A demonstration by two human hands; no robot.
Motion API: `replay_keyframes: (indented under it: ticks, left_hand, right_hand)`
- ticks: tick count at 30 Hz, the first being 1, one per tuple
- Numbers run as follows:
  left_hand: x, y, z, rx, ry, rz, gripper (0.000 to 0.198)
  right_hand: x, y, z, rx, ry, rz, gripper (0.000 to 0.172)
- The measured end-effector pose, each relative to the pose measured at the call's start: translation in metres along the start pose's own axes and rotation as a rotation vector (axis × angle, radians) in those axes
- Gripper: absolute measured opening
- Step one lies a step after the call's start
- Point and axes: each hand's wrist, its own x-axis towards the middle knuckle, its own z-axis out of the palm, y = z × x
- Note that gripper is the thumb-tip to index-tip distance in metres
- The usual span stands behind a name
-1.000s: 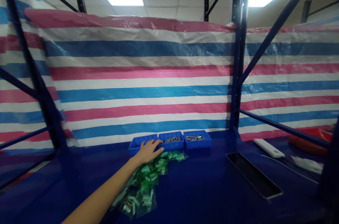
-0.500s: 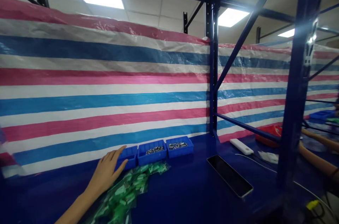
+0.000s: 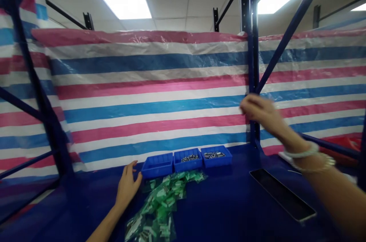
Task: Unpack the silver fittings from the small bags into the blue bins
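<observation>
My left hand (image 3: 127, 187) is open, fingers apart, beside the left corner of an empty-looking blue bin (image 3: 158, 172); it holds nothing. To the right stand a second blue bin (image 3: 188, 165) with small metal parts and a third blue bin (image 3: 219, 161) with small metal pins. In front of them, a pile of small clear bags with green pieces (image 3: 164, 198) spreads toward me. My right hand (image 3: 260, 114) is raised above the table at right, with two bracelets on its wrist. Its fingers look curled but are smeared by motion, so anything in them is hidden.
A black-screened phone (image 3: 281, 194) lies on the dark blue table (image 3: 223, 204) at right. Blue metal posts (image 3: 253, 62) and braces frame the workplace. Striped plastic sheeting (image 3: 154, 93) hangs behind. A red container (image 3: 343, 144) is partly visible behind my right forearm.
My right hand has come into view, raised at the right. The view has swung left, so the bins appear farther right. My left hand now sits beside the left bin instead of over its edge.
</observation>
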Motion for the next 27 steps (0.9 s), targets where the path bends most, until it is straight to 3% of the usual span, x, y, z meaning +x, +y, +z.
replay_keyframes:
  ticks: [3,6,8,10,16,20,27]
  left_hand:
    - [-0.005,-0.006,0.004,-0.028,0.005,-0.03,0.04]
    - [-0.009,-0.009,0.005,-0.056,0.005,-0.042,0.038]
    - [-0.011,-0.01,0.006,-0.073,0.003,-0.04,0.037]
    - [-0.01,-0.009,0.006,-0.088,0.004,-0.037,0.035]
    - [-0.006,-0.004,0.001,-0.131,0.046,-0.045,0.035]
    - [-0.009,0.007,-0.002,-0.167,0.039,-0.052,0.036]
    - [-0.014,0.025,0.002,-0.231,-0.027,-0.026,0.031]
  right_hand:
    - [-0.015,0.016,0.059,-0.026,-0.289,0.035,0.016]
    - [-0.054,0.034,0.129,-0.052,-0.518,0.07,0.015]
    - [-0.083,0.043,0.164,-0.073,-0.58,0.09,0.019]
    - [-0.104,0.048,0.183,-0.109,-0.585,0.101,0.019]
    - [-0.117,0.048,0.192,-0.129,-0.549,0.055,0.003]
    - [-0.116,0.048,0.199,-0.125,-0.498,-0.074,0.017]
    - [-0.111,0.045,0.213,-0.052,-0.392,-0.206,0.018]
